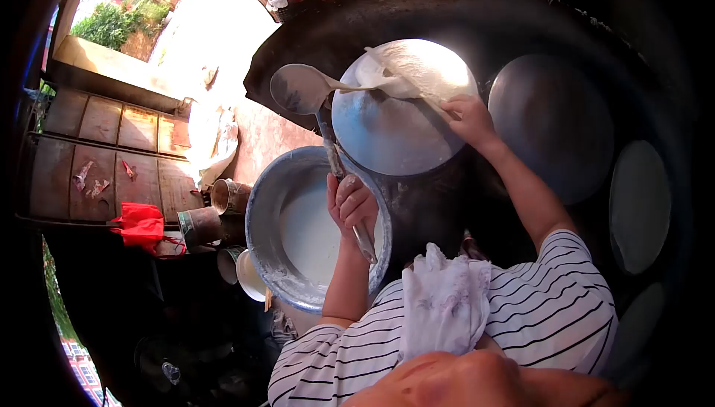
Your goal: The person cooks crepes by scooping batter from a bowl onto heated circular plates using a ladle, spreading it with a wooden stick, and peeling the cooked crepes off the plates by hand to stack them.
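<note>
A long-handled ladle (298,88) is gripped in my left hand (353,204), above a large blue-rimmed basin (258,236) that holds pale liquid. My right hand (471,120) pinches the edge of a thin white sheet (395,83) on a round metal plate (398,139). The sheet is partly lifted and folded, and one strand of it stretches left to the ladle's bowl. My right fingers are closed at the plate's right edge.
A second round plate (551,128) lies to the right, with a pale disc (640,206) beyond it. Buckets (199,227) and a red bag (140,224) are at the left. A white cloth (445,299) hangs at my chest.
</note>
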Action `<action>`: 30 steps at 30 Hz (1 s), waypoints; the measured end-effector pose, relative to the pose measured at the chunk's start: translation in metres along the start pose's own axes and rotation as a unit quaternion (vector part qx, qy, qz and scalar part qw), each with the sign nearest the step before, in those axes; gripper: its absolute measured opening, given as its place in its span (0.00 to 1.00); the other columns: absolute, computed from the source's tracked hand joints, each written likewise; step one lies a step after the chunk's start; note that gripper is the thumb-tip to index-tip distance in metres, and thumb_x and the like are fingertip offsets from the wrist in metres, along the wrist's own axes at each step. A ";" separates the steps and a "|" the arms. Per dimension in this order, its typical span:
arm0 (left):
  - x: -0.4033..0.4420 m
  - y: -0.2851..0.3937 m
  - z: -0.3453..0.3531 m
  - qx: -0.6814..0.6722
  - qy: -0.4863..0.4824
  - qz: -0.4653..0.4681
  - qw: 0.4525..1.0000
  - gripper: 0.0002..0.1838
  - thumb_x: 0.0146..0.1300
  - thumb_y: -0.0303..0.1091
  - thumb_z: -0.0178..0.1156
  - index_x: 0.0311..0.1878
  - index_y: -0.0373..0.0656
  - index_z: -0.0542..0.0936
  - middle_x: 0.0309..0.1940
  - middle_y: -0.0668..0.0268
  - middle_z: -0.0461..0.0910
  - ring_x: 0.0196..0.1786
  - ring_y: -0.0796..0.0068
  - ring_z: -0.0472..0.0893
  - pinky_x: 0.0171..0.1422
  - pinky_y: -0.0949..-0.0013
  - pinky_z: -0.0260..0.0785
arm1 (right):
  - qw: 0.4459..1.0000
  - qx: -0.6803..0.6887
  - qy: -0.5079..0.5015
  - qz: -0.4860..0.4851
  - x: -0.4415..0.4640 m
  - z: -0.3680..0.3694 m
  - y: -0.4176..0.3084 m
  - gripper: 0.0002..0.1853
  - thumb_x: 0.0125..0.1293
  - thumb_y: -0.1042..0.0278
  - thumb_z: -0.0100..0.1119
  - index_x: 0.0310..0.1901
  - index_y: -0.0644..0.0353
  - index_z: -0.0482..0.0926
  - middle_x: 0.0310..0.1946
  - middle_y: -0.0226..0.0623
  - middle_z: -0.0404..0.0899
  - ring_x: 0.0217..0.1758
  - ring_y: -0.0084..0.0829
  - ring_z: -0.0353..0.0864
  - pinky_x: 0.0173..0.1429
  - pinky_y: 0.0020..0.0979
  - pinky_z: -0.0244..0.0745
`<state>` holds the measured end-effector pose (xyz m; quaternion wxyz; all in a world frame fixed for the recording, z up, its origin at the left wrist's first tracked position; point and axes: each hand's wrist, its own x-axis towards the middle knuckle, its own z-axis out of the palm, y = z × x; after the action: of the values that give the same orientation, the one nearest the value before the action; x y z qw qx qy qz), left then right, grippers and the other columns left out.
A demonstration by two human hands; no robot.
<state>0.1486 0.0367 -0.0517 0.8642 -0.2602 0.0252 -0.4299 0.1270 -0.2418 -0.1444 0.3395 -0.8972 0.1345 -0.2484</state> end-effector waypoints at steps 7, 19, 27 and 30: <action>0.008 -0.034 -0.060 -0.074 0.018 0.071 0.995 0.18 0.72 0.36 0.44 0.24 0.40 0.65 0.13 0.74 0.56 0.09 0.87 0.60 0.09 0.80 0.56 | 0.989 0.061 -0.118 -0.059 0.065 0.034 0.027 0.10 0.49 0.77 0.58 0.35 0.61 0.83 0.37 0.40 0.80 0.41 0.43 0.79 0.47 0.37 0.73; 0.030 -0.062 -0.037 -0.002 -0.005 0.091 0.996 0.09 0.72 0.37 0.45 0.39 0.42 0.62 0.12 0.76 0.56 0.08 0.89 0.58 0.09 0.82 0.56 | 0.962 0.148 -0.222 -0.057 0.114 0.009 0.064 0.13 0.45 0.80 0.61 0.36 0.60 0.85 0.40 0.39 0.81 0.47 0.37 0.78 0.54 0.33 0.71; 0.011 -0.076 -0.004 0.071 -0.066 0.092 0.991 0.24 0.72 0.36 0.44 0.70 0.47 0.59 0.15 0.74 0.57 0.09 0.89 0.58 0.10 0.83 0.57 | 0.880 0.219 -0.409 -0.100 0.088 -0.016 0.053 0.17 0.42 0.82 0.60 0.37 0.60 0.85 0.38 0.39 0.82 0.43 0.35 0.80 0.49 0.30 0.73; 0.022 -0.063 -0.010 0.106 0.010 0.122 0.987 0.13 0.72 0.38 0.45 0.40 0.37 0.72 0.12 0.76 0.55 0.08 0.88 0.58 0.09 0.83 0.57 | 0.929 0.193 -0.302 -0.091 0.129 0.013 0.066 0.15 0.44 0.84 0.60 0.37 0.62 0.84 0.38 0.41 0.82 0.42 0.37 0.80 0.49 0.29 0.72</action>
<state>0.1137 -0.0150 -0.0265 0.9328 -0.1577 0.0197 -0.3236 0.2375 -0.3358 -0.1523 0.5067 -0.8553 -0.1068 -0.0170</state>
